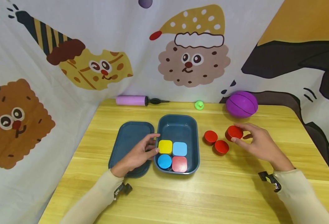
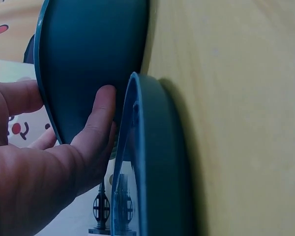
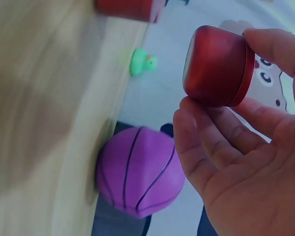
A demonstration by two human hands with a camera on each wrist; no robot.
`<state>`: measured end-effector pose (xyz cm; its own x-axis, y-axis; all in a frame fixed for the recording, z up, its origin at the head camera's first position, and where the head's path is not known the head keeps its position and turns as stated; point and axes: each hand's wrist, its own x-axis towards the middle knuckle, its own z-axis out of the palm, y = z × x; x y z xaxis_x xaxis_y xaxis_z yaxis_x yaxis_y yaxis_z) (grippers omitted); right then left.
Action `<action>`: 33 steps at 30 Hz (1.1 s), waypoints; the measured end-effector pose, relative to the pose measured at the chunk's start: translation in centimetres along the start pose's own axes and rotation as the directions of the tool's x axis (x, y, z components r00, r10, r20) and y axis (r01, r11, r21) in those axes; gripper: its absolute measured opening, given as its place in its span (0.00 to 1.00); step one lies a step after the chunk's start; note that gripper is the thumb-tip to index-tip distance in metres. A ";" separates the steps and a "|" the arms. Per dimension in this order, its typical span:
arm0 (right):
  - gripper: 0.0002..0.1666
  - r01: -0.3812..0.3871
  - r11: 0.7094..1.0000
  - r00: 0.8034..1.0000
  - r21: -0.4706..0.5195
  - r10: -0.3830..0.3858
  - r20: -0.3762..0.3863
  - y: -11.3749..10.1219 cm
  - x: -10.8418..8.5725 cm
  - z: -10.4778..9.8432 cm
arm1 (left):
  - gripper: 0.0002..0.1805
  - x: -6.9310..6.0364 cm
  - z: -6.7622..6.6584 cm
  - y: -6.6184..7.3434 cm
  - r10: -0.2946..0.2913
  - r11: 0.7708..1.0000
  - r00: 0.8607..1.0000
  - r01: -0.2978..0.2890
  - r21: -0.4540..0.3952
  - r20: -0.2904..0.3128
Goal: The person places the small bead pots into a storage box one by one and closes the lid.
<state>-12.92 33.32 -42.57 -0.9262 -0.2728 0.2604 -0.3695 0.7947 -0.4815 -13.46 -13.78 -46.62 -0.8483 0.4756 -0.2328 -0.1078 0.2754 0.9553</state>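
My right hand (image 1: 260, 143) holds a small red round tin (image 1: 234, 133) by its sides, above the table. The right wrist view shows the thumb and fingertips around this red tin, raised off the wood. Two more red round tins (image 1: 210, 137) stand just left of it. My left hand (image 1: 137, 154) touches the left wall of a dark blue box (image 1: 197, 149) with relaxed fingers; its thumb (image 2: 104, 101) lies against the outer wall. Inside the box's near part sit a yellow square tin (image 1: 165, 147), a light blue one (image 1: 179, 149), a blue round one (image 1: 164, 161) and a pinkish-red square one (image 1: 179, 164).
A dark blue lid (image 1: 125, 137) lies left of the box, partly under my left hand. Along the back edge are a lilac hand pump (image 1: 132, 100), a green toy duck (image 1: 199, 105) and a purple ball (image 1: 242, 104). A printed curtain (image 1: 142, 62) hangs behind the table.
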 end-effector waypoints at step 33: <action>0.33 0.161 0.976 0.985 0.145 -0.168 0.043 -7.9 8.2 5.1 | 0.34 -0.1 0.3 0.2 0.033 0.998 0.998 -0.031 0.045 -0.053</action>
<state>-17.99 22.03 -40.89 -0.8531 -0.4260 0.3012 -0.5204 0.6538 -0.5493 -13.20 -13.50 -46.50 -0.8776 0.4397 -0.1912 -0.0580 0.2984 0.9527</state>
